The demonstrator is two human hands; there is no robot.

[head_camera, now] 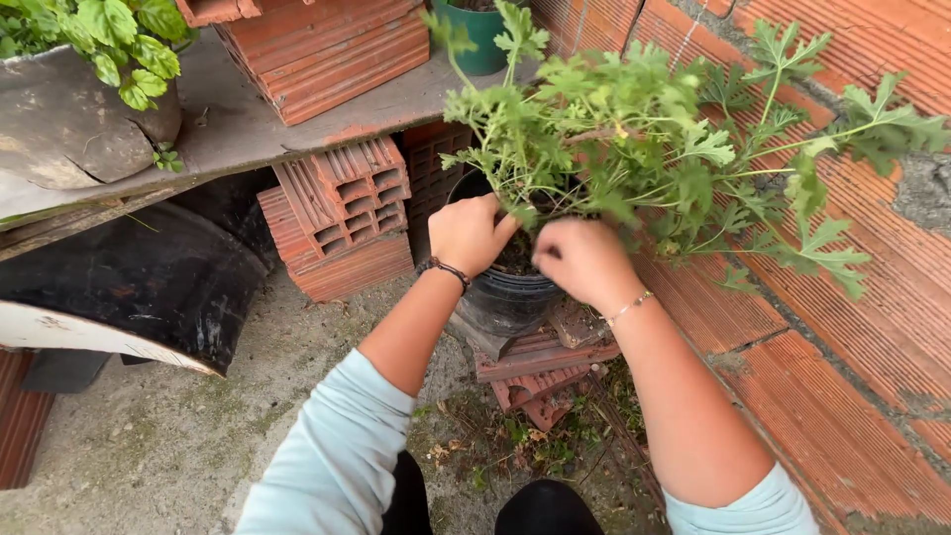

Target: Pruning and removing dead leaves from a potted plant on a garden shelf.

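Note:
A leafy green plant (634,129) grows in a black plastic pot (500,297) that stands on broken red bricks (535,372). My left hand (468,233) is curled at the pot's rim, fingers reaching into the stems at the plant's base. My right hand (580,260) is also closed over the rim, right beside the left, fingers tucked into the soil or stems. What each hand pinches is hidden by foliage. A dark bracelet sits on my left wrist, a thin chain on my right.
A red brick wall (842,327) runs along the right. Hollow bricks (342,213) prop a grey shelf (248,129) carrying stacked bricks, a teal pot (480,40) and a stone planter (79,119). A black tyre piece (149,282) lies at left on gravel ground.

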